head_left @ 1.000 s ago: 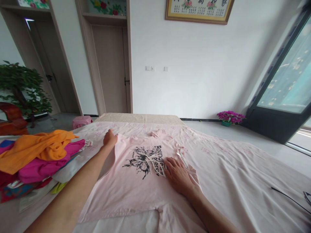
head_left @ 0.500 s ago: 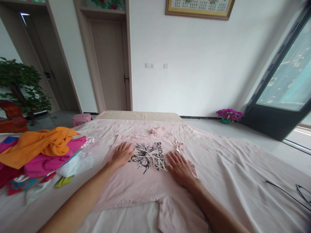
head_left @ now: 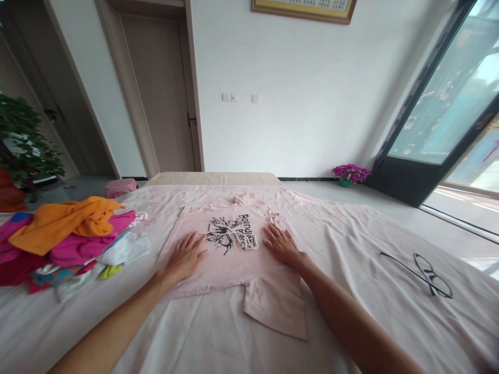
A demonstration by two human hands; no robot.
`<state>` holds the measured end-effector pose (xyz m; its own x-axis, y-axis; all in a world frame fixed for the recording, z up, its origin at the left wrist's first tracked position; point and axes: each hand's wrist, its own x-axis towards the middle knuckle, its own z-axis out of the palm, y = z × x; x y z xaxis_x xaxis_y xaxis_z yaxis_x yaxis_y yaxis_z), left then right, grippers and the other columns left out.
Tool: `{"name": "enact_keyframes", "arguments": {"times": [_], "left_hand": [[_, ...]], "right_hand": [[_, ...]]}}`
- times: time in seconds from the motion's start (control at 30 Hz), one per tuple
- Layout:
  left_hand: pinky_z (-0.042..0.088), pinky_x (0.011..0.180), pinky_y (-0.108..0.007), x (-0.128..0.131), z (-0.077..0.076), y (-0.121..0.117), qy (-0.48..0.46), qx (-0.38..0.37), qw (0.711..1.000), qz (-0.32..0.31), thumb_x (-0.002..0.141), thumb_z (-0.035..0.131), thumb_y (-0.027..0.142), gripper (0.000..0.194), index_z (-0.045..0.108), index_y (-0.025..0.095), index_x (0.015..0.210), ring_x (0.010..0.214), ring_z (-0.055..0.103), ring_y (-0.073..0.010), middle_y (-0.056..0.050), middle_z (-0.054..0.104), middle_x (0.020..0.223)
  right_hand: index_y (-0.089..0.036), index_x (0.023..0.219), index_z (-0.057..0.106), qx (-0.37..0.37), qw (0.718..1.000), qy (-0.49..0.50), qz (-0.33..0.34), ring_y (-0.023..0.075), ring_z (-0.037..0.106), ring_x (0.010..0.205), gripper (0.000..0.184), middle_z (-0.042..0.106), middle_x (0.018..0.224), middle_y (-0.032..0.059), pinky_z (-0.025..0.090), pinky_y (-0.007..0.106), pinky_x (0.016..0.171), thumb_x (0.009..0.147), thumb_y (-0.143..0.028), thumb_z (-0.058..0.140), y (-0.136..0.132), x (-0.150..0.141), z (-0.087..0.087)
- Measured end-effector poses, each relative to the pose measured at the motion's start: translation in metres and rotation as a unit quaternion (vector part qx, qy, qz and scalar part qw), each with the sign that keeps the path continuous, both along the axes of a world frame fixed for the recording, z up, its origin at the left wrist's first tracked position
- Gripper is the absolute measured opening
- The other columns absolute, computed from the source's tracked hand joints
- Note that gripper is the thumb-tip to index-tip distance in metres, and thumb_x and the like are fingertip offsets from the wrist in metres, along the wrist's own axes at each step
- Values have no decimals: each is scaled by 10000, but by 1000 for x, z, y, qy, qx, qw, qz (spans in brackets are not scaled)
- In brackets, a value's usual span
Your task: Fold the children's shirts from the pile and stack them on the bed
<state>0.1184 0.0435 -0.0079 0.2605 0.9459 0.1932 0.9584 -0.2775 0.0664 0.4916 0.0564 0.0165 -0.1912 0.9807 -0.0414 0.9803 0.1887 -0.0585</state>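
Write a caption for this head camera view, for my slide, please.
Left hand and right hand flat on a pink shirt, between piled clothes and glasses.

left hand [head_left: 186, 257]: flat, palm down | right hand [head_left: 284, 244]: flat, palm down | arms [head_left: 120, 324]: stretched forward

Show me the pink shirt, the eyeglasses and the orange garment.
Pink shirt [head_left: 230, 267], head view: plain cloth near its middle.
Eyeglasses [head_left: 431, 277], head view: middle of the dark frame.
Orange garment [head_left: 66, 224], head view: middle of its crumpled cloth.

Soft daylight from glass door [head_left: 423, 111] at right, stretched edges
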Motion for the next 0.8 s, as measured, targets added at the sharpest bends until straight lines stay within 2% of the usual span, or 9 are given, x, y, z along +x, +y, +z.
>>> {"name": "enact_keyframes", "arguments": {"times": [0.07,0.17,0.3,0.37,0.43,0.5,0.6,0.7,0.8], "left_hand": [[212,1160,-462,-11,-5,-11,1,7,1000,2,948,332,525,589,388,251,1466,1447,256,-273,-88,311,1571],[218,1164,-451,-28,-6,-19,4,22,1000,9,946,365,487,563,420,237,1448,1426,301,-262,-97,361,1545],[280,1147,-430,-27,6,-30,-24,46,998,21,922,443,377,459,563,187,1322,1351,413,-265,-130,500,1435],[315,1136,-394,-13,17,-43,-70,56,995,-38,900,489,336,366,634,206,1210,1312,455,-242,-105,563,1363],[361,1107,-350,7,31,-63,-122,49,980,-148,894,522,327,291,659,233,1133,1270,490,-210,-75,601,1302],[412,1057,-324,32,44,-85,-147,17,955,-256,890,561,349,285,643,253,1146,1211,532,-190,-59,620,1262],[436,1021,-326,69,57,-113,-124,-18,909,-398,870,615,384,394,573,270,1244,1175,561,-189,-51,623,1269],[452,981,-353,96,56,-124,-82,3,892,-445,888,595,315,404,525,232,1278,1137,587,-211,-71,635,1258],[471,909,-348,110,45,-122,-60,37,893,-444,908,509,171,249,580,205,1145,1050,623,-210,-71,677,1152]], "right_hand": [[-252,1548,168,2,1000,-12,10,229,77,1481,650,109,1621,35,35,485,1175,976,-562,170,-6,9,3],[-221,1533,236,30,999,-24,16,254,174,1460,610,223,1595,71,81,510,1167,991,-500,216,-18,27,7],[-200,1430,443,111,993,-7,37,252,366,1366,490,453,1469,117,200,483,1141,970,-357,377,-42,49,19],[-222,1330,553,130,988,34,76,229,488,1251,415,565,1357,98,321,421,1079,938,-293,439,-60,56,30],[-247,1194,652,112,982,82,128,206,573,1119,344,653,1215,66,420,361,978,907,-237,463,-80,59,42],[-271,1083,704,64,974,114,186,192,606,1047,337,692,1117,35,459,331,914,854,-170,477,-100,58,53],[-301,1072,710,-2,958,137,252,182,605,1072,457,684,1150,-3,462,325,927,724,-81,513,-125,58,64],[-319,1150,681,-19,953,149,263,186,575,1153,543,648,1243,-11,438,348,985,687,-75,536,-136,61,67],[-309,1127,695,-19,954,153,256,199,578,1156,404,656,1238,13,426,378,1005,783,-159,544,-137,61,63]]}}
